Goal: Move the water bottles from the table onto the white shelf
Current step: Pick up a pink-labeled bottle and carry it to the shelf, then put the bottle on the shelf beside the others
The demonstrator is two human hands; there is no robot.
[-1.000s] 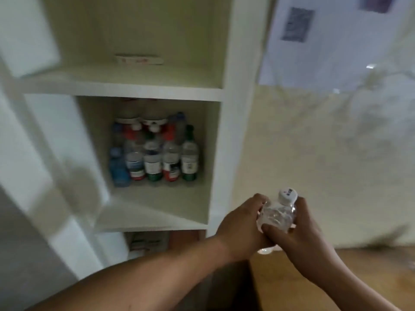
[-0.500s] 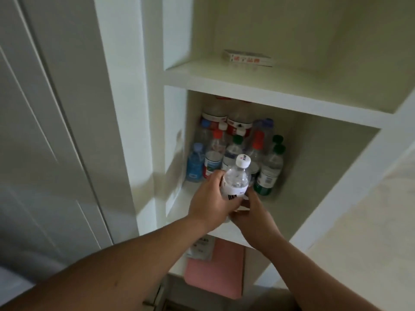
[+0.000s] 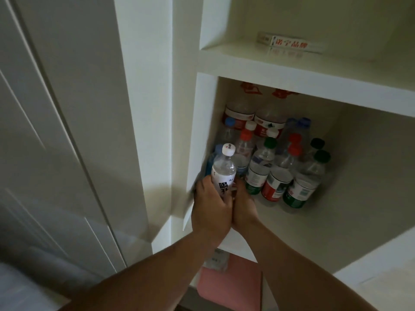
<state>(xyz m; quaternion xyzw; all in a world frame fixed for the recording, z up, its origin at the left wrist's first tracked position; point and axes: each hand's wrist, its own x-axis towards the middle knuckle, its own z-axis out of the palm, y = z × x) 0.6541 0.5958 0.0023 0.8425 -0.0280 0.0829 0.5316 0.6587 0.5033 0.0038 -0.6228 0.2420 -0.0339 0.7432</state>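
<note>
White shelf (image 3: 303, 232), lower bay, standing bottles (image 3: 276, 167) packed far back: white-capped water bottle (image 3: 224, 169), clasped low by left hand (image 3: 211, 209) and right hand (image 3: 243, 205) at near left, could topple them if shoved in.

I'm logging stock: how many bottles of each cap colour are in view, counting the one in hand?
White caps: 3, one on the held bottle
Red caps: 3
Green caps: 3
Blue caps: 3, one half hidden
Large jugs with red handles: 2
Total: 14, back row blurred
</note>
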